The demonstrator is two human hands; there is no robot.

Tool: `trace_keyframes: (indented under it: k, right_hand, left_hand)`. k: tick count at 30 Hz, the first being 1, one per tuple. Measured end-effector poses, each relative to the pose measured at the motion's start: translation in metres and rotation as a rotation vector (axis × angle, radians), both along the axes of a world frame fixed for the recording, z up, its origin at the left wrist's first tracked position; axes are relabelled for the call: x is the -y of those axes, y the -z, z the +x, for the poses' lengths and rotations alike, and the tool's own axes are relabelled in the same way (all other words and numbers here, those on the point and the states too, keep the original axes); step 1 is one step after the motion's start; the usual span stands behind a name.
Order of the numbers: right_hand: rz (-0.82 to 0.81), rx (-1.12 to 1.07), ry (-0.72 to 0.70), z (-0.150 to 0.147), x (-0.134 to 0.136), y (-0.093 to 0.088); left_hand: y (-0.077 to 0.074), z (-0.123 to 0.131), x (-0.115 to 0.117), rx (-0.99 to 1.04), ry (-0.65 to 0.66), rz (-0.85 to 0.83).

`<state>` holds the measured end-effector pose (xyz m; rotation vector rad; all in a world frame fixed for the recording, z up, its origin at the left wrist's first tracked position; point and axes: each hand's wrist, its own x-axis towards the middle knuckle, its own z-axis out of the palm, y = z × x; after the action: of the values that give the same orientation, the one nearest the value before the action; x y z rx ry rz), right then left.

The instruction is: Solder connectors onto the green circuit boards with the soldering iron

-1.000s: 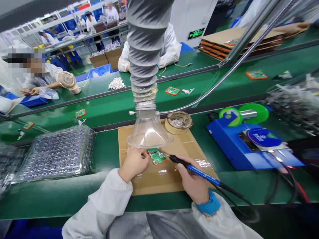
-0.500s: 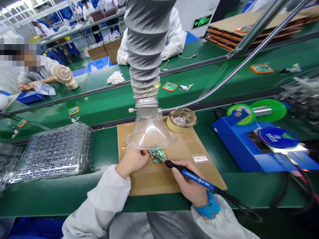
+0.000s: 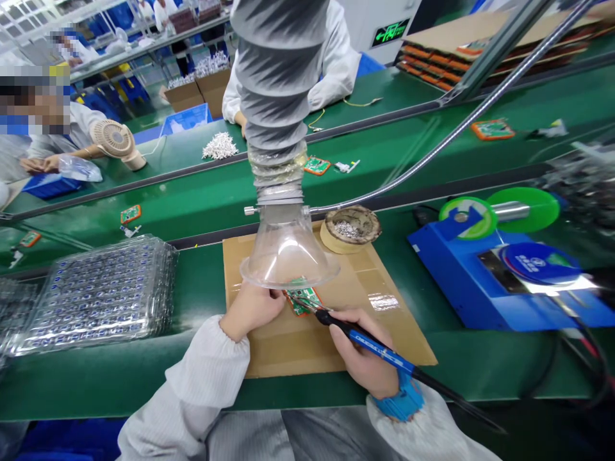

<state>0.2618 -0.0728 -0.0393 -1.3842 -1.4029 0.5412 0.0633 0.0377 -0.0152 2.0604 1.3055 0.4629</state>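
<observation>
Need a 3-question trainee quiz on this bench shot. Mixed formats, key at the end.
1. True or false: the right hand holds the soldering iron with its tip over the circuit board.
2. Fill in the blank: the circuit board lies on a brown sheet of ____.
3. Multiple choice: seen from the worker, where does the blue device with the green reel stand?
A. left of the sheet
B. right of the sheet
C. on top of the sheet

Key: 1. True. 2. Cardboard. 3. B.
</observation>
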Motion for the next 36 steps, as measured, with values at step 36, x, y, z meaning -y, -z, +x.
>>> trace_keyframes:
  k: [36]
  right_hand:
    - [0.104,-0.095,0.094,0.004,0.004,0.017]
  left_hand:
    - [0.001,-0.001,0.000,-0.051,0.019,0.014]
